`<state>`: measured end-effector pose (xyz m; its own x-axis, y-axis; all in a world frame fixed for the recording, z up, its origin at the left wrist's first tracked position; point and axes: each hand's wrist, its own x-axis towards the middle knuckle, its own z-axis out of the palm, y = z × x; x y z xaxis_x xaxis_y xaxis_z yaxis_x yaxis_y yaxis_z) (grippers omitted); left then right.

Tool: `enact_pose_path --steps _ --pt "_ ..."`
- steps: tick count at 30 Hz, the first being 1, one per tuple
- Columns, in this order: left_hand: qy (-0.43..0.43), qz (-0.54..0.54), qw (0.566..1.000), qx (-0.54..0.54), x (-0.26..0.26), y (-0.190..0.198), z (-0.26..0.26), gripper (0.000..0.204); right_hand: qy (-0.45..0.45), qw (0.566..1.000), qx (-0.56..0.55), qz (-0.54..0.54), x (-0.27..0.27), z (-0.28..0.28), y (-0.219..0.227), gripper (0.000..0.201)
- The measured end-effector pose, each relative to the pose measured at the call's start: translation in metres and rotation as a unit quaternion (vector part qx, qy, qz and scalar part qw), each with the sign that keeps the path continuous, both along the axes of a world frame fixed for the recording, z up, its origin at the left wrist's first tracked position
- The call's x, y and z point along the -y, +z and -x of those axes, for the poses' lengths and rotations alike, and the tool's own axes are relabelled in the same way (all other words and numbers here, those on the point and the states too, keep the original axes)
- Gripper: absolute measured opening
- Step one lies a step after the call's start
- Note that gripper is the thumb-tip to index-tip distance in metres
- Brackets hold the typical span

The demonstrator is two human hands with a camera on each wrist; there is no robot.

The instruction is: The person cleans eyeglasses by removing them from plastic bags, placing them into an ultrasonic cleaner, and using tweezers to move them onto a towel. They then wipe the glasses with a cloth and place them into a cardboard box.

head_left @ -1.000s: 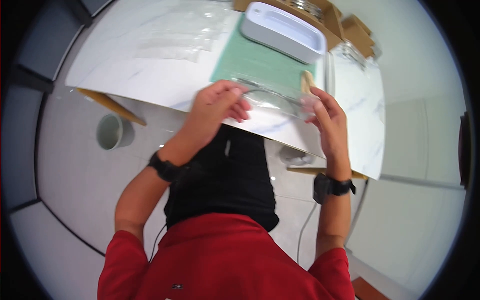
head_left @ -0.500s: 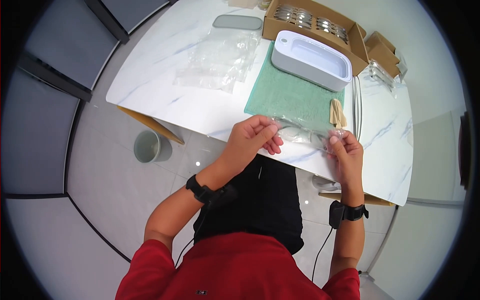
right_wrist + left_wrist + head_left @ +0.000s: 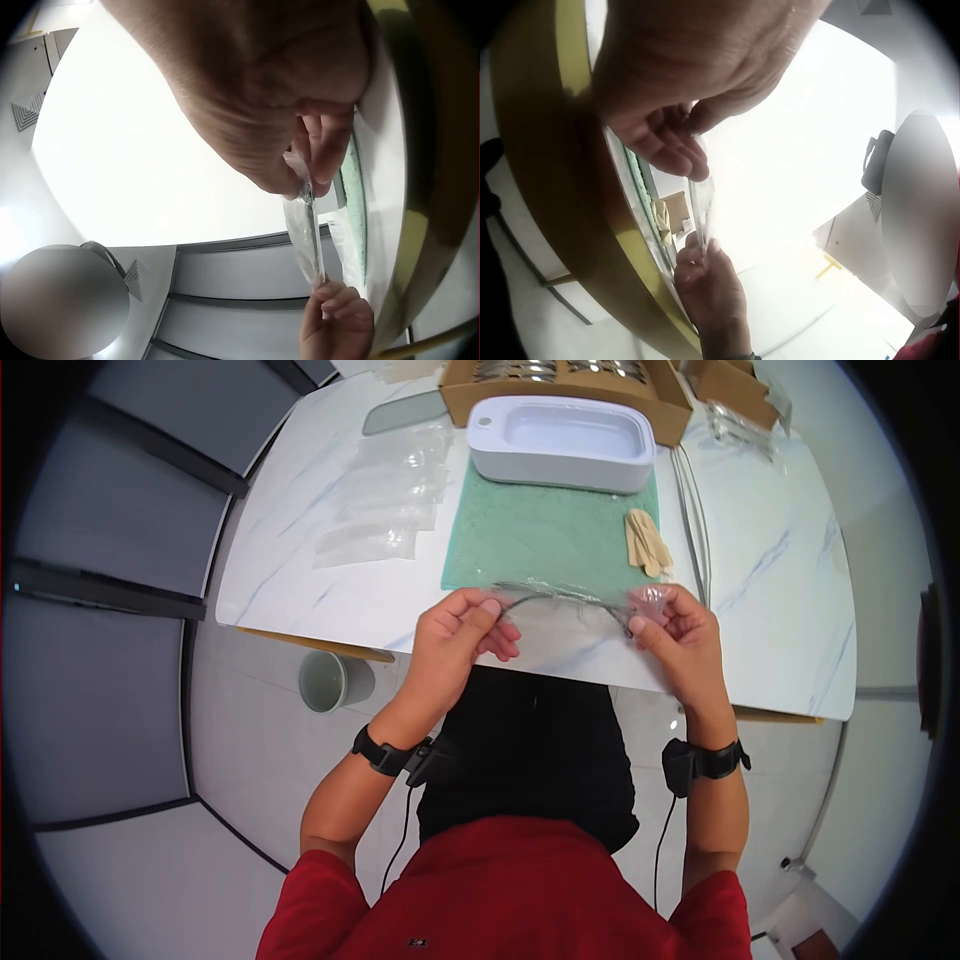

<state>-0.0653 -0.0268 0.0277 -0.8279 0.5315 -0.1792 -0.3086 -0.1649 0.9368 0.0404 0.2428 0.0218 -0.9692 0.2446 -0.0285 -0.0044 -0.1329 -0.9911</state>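
While we hold the clear plastic bag (image 3: 565, 605) stretched between both hands above the near edge of the white table (image 3: 780, 560), the grip is what matters. Our left hand (image 3: 462, 632) pinches one end between thumb and fingertips, and our right hand (image 3: 672, 630) pinches the other end, so the bag hangs in the air in front of the green towel (image 3: 545, 530) and touches nothing else. Something dark and thin shows through the film; we judge it to be a pair of glasses, though we cannot tell for sure. To do this well, we keep both pinches on the film only, hold the bag level so the contents do not slide, and pull evenly. The wrist views show the film taut between our fingertips (image 3: 697, 169), which suits an even pull. The white tub (image 3: 560, 442) and the wooden sticks (image 3: 648, 542) lie well apart.
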Motion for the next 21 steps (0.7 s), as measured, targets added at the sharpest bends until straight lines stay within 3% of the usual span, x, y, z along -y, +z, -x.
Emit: enact_pose_path --steps 8,21 --pt "-0.021 0.043 0.997 -0.055 -0.002 0.011 0.004 0.020 -0.017 0.997 -0.036 0.064 0.002 -0.001 0.003 0.025" --pt "-0.021 0.069 0.995 -0.073 0.012 0.009 0.008 0.022 -0.019 0.998 -0.048 0.035 0.001 -0.005 -0.002 0.021"
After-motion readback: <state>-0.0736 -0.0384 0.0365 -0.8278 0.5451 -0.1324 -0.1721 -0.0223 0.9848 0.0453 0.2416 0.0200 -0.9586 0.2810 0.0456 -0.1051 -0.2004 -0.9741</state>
